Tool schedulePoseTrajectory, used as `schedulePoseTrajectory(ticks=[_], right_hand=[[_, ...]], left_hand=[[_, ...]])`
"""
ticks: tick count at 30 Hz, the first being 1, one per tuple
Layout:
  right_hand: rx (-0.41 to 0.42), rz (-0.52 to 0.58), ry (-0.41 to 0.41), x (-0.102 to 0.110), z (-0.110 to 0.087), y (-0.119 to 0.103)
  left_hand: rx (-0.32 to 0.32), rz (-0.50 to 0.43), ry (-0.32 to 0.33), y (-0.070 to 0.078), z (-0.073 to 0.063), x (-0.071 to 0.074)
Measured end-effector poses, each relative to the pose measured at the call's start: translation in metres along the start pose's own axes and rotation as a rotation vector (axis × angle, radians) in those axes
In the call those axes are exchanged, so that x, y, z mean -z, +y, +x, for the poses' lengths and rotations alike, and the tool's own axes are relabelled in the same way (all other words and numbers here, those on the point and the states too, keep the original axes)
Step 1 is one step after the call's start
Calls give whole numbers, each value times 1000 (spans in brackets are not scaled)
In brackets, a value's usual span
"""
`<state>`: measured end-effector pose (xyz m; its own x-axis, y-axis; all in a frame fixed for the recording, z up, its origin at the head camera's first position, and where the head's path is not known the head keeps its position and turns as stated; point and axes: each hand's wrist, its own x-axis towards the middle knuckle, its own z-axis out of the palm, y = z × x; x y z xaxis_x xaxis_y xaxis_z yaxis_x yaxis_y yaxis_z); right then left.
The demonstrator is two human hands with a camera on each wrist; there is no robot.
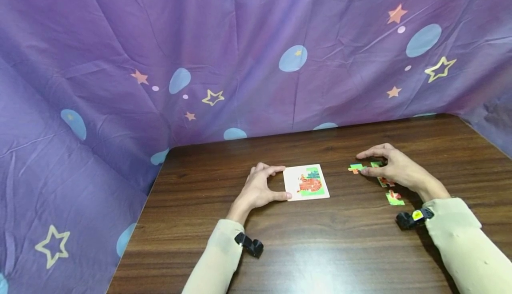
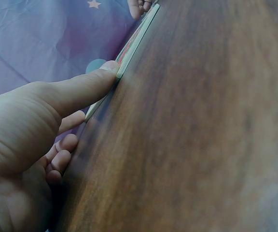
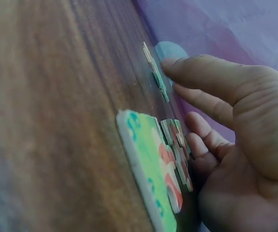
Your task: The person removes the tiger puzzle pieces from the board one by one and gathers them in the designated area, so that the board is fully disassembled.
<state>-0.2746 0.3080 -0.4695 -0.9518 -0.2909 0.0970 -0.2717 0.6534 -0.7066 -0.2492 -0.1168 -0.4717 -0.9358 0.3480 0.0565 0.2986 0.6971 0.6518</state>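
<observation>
A square white puzzle board [image 1: 294,183] lies flat on the table, with pieces of an orange-and-green picture set in its right part. My left hand [image 1: 258,189] holds it at the left side, thumb on the near corner and index finger at the far corner. On the right, my right hand [image 1: 400,167] hovers over loose puzzle pieces with thumb and index finger spread apart. Its thumb tip is at the edge of a small green-and-orange puzzle piece [image 1: 355,167]; whether it touches cannot be told. The right wrist view shows that piece [image 3: 156,72] lying flat beside the thumb.
A green puzzle piece with a red figure [image 1: 395,198] lies nearest me on the right. More puzzle pieces [image 1: 386,183] lie partly under the right hand. Dark wooden table [image 1: 320,240] stretches around, and a purple star-patterned cloth [image 1: 256,62] hangs behind it.
</observation>
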Motion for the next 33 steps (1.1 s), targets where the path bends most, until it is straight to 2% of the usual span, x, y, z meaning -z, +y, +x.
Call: schedulePoseTrajectory(ticks=[6, 9, 15, 20, 24, 33], right_hand=[[30, 57, 51, 4, 4, -17], [29, 99, 100, 7, 7, -38], [110, 105, 144, 6, 13, -85], [164, 158, 119, -6, 20, -112], [180, 193, 84, -18, 27, -125], [148, 262, -26, -59, 39, -133]], left_hand=[[-5, 5, 6, 0, 0, -1], [-10, 9, 10, -1, 1, -2], [-9, 1, 10, -2, 2, -4], [-6, 6, 0, -1, 0, 0], [0, 11, -7, -1, -1, 1], [-11, 2, -4, 1, 1, 0]])
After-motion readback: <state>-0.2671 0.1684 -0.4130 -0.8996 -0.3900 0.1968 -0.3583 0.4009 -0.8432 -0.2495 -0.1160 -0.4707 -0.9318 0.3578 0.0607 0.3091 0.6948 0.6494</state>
